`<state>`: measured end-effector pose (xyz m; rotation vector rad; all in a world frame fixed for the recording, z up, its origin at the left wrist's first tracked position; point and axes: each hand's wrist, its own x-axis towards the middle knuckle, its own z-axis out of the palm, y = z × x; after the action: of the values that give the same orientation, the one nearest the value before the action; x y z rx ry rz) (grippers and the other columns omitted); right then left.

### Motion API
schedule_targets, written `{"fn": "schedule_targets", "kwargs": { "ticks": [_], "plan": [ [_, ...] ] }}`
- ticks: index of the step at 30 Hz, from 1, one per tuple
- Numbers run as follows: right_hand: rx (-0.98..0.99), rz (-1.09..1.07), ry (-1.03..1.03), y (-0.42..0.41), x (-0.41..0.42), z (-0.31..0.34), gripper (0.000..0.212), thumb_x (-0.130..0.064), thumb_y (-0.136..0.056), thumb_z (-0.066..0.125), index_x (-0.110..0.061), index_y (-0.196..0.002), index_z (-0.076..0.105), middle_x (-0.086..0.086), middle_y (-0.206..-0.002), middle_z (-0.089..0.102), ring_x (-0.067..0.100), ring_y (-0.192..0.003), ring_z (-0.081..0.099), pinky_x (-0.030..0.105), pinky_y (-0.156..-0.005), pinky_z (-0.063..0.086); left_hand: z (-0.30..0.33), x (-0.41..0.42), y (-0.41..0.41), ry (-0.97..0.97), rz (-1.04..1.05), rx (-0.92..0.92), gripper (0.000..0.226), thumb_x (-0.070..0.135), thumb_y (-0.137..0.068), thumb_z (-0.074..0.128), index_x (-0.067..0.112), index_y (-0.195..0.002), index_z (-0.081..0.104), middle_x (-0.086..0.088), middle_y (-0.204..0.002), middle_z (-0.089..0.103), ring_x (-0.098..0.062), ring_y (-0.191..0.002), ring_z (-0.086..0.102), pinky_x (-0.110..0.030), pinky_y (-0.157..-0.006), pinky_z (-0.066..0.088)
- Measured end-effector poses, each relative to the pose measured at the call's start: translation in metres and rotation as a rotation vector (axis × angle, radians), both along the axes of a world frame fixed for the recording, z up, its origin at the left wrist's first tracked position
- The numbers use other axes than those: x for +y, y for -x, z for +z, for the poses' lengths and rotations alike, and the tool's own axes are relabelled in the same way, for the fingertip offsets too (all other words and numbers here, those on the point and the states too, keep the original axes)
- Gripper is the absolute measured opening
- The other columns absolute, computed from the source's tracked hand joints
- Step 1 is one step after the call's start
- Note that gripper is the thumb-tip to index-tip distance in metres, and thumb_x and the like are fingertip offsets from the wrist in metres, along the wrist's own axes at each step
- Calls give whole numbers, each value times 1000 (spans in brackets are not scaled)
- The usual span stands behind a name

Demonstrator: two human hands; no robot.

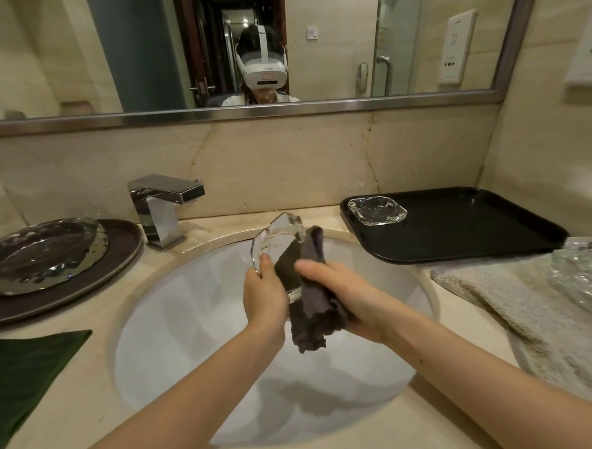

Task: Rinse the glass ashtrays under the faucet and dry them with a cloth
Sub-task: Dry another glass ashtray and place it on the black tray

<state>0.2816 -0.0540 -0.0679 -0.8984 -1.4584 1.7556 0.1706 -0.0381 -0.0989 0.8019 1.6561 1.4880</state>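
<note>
No brand name or readable writing shows anywhere; the white wall panel (457,49) seen in the mirror (234,112) carries marks too small to make out.

Over the white oval sink (196,318), two bare hands hold one thick, clear, angular-edged glass ashtray (277,240), tilted up on its edge. The left hand (262,294) grips the ashtray's lower left rim, fingers curled round it and thumb on the glass. The right hand (339,292) clutches a crumpled dark grey cloth (314,312) and presses it against the ashtray's right side; a loose end of the cloth hangs below the hands.

A second clear glass ashtray (377,212) with faceted corners lies flat on the back left corner of a black rectangular plastic tray (476,228), right of the sink on the beige marble surface (101,389). The square chrome faucet (161,205) stands behind the sink to the left, apart from the held ashtray.

Further left, a large glass dish (42,253) rests on a dark round plate (124,247). A dark green cloth (24,369) lies at the near left, and a pale textured towel (518,302) at the right.
</note>
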Motion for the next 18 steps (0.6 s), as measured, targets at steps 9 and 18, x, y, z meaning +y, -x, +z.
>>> {"fn": "schedule_targets", "kwargs": {
  "ticks": [9, 18],
  "plan": [
    [-324, -546, -343, 1, 26, -17, 9, -11, -86, 56, -16, -80, 58, 10, -81, 64, 29, -82, 62, 43, -78, 51, 0, 9, 11, 96, -194, 102, 30, 34, -100, 37, 14, -121, 48, -8, -124, 49, -21, -102, 47, -34, -83, 40],
    [-747, -417, -1356, -20, 27, -21, 40, 7, -77, 60, -2, -116, 56, 12, -109, 63, 29, -100, 60, 37, -83, 51, 15, 3, 27, -36, -559, -1106, 80, 59, -76, 58, -3, -126, 48, -26, -115, 62, -39, -101, 65, -45, -92, 51]
  ]
}}
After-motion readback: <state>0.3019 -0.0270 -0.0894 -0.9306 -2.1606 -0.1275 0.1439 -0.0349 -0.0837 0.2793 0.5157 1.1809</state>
